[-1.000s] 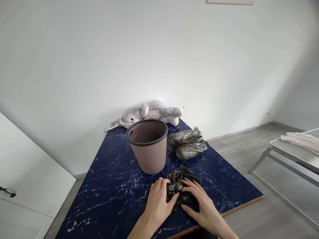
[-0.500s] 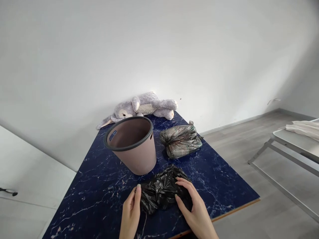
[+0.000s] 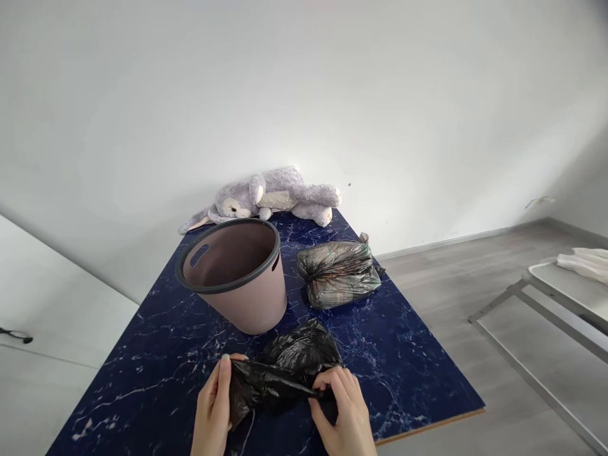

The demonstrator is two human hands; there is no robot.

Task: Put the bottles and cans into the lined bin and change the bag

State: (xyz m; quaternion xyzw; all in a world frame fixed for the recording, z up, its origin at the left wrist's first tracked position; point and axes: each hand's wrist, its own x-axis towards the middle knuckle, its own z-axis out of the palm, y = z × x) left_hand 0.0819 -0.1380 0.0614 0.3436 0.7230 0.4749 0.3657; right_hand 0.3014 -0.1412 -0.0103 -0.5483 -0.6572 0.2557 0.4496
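Observation:
A crumpled black plastic garbage bag (image 3: 306, 348) lies at the near part of the blue marbled table (image 3: 418, 367), stretched between my two hands. My left hand (image 3: 216, 402) pinches its left end between thumb and fingers. At the other end, my right hand (image 3: 342, 405) has its thumb and fingertips closed on the bag's edge. Just beyond the bag stands an upright mauve trash can (image 3: 254, 307) with a dark grey rim and cut-out handles. No liner shows inside the visible part of it.
Right of the can sits a pack (image 3: 339, 272) of black garbage bags, its wrapping see-through. A grey plush rabbit (image 3: 280, 196) lies against the wall at the table's far end. A folding table (image 3: 565, 297) with white cloth stands at the right; a white cabinet (image 3: 57, 304) is at the left.
Both hands have moved left, and the bag's near edge is now drawn out between them. My right hand has gone from spread fingers on the bag to a pinch. The view has shifted slightly.

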